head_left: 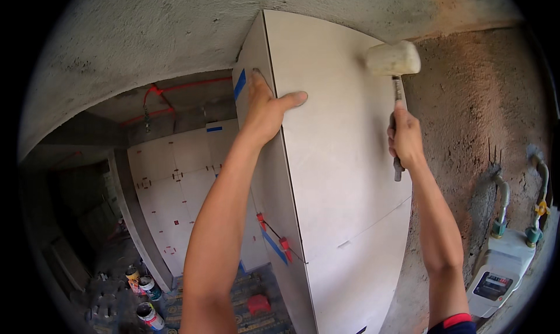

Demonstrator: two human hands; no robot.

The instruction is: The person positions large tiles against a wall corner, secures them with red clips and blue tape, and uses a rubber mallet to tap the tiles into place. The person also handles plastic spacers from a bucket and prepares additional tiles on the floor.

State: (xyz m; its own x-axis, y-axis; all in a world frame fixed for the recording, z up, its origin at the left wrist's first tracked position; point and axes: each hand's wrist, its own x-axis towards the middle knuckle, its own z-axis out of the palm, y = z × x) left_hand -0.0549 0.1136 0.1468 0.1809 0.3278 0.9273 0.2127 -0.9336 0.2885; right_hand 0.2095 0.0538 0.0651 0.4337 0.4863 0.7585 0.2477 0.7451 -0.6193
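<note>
My right hand (406, 137) is wrapped round the dark handle of a mallet (394, 58) with a whitish head. The mallet head is raised at the upper right part of a large pale tile (332, 141); I cannot tell whether it touches the surface. My left hand (265, 109) lies spread over the column's upper left corner, thumb on the front tile and fingers on the side tile (251, 63). A dark vertical gap runs between these two tiles. Lower on the corner sit red tile clips (284, 245) and blue tape (274, 246).
A rough ceiling (157, 42) closes in above the column. To the right, a gas meter (499, 275) with pipes hangs by the bare wall (461, 112). Several cans (150, 315) and a red object (258, 303) stand on the floor at left, before a tiled wall (169, 182).
</note>
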